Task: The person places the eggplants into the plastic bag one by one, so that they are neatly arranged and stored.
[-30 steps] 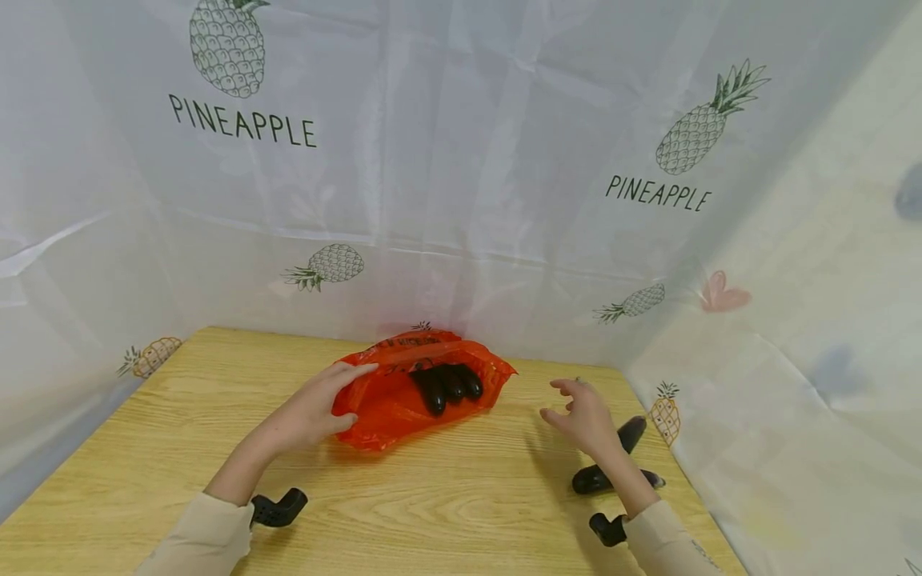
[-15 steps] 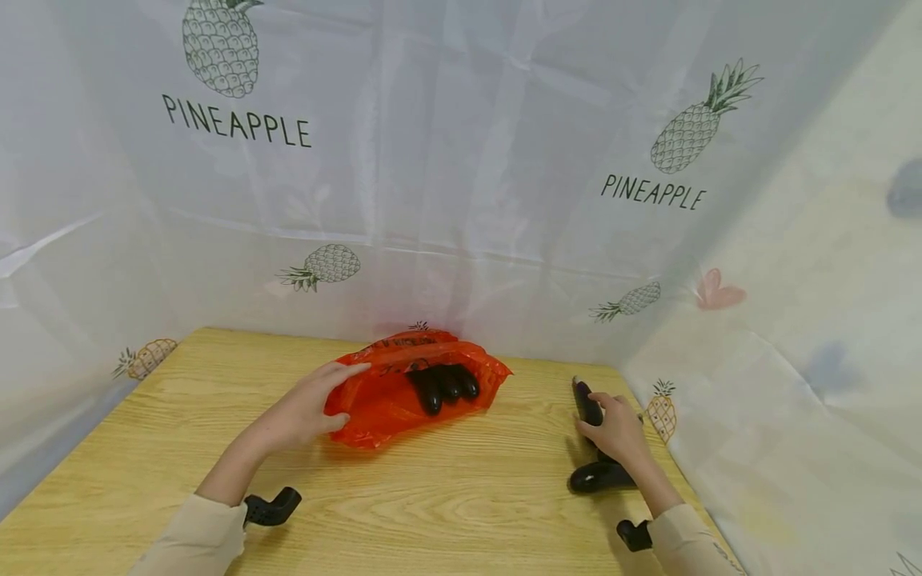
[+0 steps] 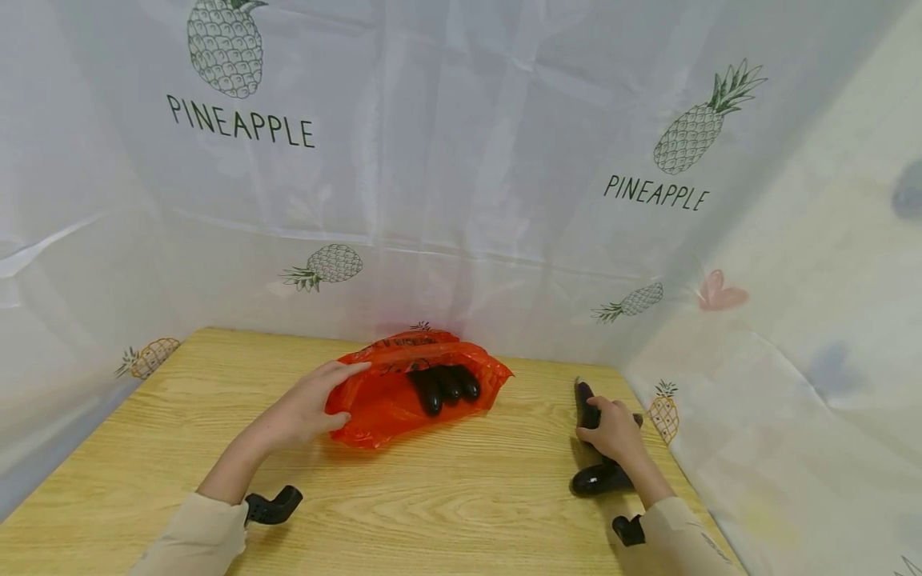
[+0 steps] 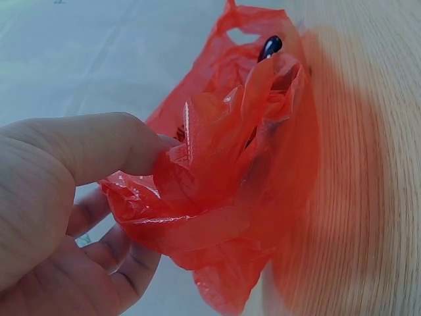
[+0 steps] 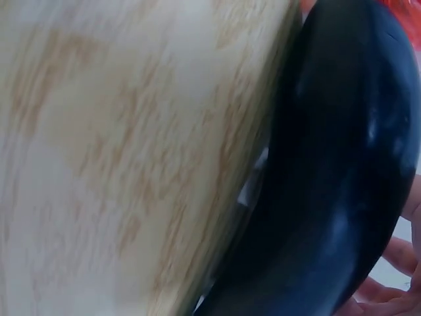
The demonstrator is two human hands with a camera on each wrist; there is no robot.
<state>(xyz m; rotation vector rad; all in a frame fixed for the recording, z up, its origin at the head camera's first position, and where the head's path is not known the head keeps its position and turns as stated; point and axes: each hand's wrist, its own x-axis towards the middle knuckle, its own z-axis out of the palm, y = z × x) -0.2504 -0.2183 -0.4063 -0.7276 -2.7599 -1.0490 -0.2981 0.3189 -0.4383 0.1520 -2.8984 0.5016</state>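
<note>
A red plastic bag lies with its mouth spread, several dark eggplants inside. My left hand holds its left edge; in the left wrist view, crumpled film sits between thumb and fingers. At the right of the table, my right hand grips a dark eggplant, its stem end pointing away. Another eggplant lies below that hand, and an eggplant tip shows beyond it. A large eggplant fills much of the right wrist view, with fingertips behind; which one it is, I cannot tell.
The wooden table ends at a pale curtain printed with pineapples, at the back and both sides. Black camera mounts stick out at the left wrist and right wrist.
My right hand has moved right and slightly toward me from beside the bag, and now grips an eggplant. The left hand and the bag have stayed nearly still.
</note>
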